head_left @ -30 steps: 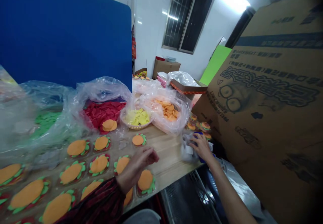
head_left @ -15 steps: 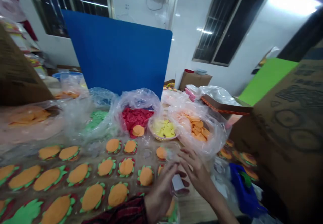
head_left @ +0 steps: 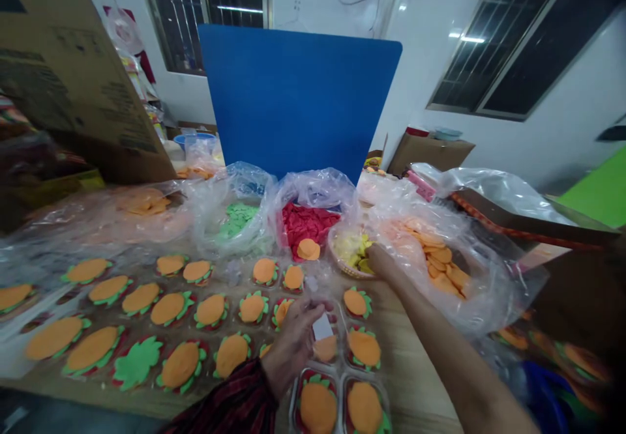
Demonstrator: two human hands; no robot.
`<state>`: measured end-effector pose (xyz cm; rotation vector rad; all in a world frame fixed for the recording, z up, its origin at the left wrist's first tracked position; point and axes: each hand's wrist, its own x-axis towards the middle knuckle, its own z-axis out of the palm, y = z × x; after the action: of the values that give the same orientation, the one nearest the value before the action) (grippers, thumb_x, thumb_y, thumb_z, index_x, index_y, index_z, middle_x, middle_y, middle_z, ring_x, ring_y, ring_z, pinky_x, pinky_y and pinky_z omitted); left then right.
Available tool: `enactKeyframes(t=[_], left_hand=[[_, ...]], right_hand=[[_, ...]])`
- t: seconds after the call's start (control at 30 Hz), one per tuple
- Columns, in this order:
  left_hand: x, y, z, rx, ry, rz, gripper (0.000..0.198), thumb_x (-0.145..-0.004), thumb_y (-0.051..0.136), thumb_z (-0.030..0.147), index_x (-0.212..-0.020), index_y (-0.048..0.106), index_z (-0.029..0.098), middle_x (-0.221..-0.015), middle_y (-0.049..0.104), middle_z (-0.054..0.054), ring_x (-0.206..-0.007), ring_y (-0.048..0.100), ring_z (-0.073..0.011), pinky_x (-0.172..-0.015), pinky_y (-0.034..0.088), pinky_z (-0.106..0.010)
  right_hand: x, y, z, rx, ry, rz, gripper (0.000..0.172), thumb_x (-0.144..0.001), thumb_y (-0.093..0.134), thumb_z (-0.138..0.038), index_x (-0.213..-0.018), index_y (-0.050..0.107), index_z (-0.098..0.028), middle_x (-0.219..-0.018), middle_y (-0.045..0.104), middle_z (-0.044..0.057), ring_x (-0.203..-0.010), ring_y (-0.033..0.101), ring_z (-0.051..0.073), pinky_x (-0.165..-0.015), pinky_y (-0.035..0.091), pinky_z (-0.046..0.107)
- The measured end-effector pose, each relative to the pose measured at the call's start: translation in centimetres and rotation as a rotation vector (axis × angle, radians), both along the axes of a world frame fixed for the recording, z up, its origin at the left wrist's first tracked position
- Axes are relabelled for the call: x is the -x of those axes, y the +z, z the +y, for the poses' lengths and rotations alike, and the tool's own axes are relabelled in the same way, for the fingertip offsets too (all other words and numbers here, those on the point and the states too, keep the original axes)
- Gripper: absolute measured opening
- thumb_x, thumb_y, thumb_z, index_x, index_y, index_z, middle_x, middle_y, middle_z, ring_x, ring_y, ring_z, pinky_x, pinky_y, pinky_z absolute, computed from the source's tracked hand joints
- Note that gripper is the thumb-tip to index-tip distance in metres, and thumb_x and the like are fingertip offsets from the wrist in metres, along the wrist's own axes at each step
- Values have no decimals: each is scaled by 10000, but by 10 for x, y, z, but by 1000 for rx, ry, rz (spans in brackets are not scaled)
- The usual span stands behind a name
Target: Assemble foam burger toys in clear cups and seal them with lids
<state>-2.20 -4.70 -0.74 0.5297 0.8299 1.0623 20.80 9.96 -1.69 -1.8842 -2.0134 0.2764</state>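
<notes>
My left hand (head_left: 296, 333) is curled over the clear compartment trays, its fingers partly hidden, holding a small white rectangular piece (head_left: 322, 327). Just below that piece is an orange round piece (head_left: 325, 349). My right hand (head_left: 379, 259) reaches into a small round basket (head_left: 337, 266) of yellow felt-like pieces (head_left: 359, 246); its fingers are hidden among them. Around my left hand lie toy burgers (head_left: 364, 347) with orange tops, green frilly edges and red layers, set in clear plastic trays (head_left: 341, 382).
Behind the trays stand open plastic bags of green pieces (head_left: 238, 217), red pieces (head_left: 309, 222) and orange pieces (head_left: 435, 258). A blue board (head_left: 298, 101) rises at the back. Cardboard boxes flank the table, one (head_left: 73, 82) at left.
My right hand has left my left hand and gone forward into the yellow pieces' basket. The left hand still holds the white piece. The view has swung, shifting the scene rightward.
</notes>
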Motion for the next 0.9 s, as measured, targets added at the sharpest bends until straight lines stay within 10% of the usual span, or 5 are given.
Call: enactKeyframes(t=[0.27, 0.6, 0.9], left_hand=[[-11, -12, 18, 29, 31, -111, 273, -690, 663, 422, -767, 590, 171, -793, 639, -47, -709, 610, -188, -733, 482, -356], [-36, -12, 19, -12, -66, -165, 335, -652, 709, 380, -872, 644, 137, -868, 692, -67, -809, 631, -200, -782, 470, -319], [-15, -8, 7, 96, -24, -100, 257, -695, 651, 414, -759, 620, 167, -792, 676, -54, -719, 638, -205, -702, 493, -344]], right_hand=[[-2, 32, -57, -44, 59, 80, 130, -790, 483, -175, -776, 611, -154, -695, 607, 26, -673, 549, 157, -617, 410, 251], [47, 71, -125, 233, 268, 800, 127, -720, 607, -300, -739, 569, -181, -649, 556, -22, -593, 507, 115, -534, 387, 212], [-71, 71, -81, -92, -164, 977, 294, -749, 530, -499, -725, 560, -208, -706, 632, 69, -608, 604, 200, -535, 487, 321]])
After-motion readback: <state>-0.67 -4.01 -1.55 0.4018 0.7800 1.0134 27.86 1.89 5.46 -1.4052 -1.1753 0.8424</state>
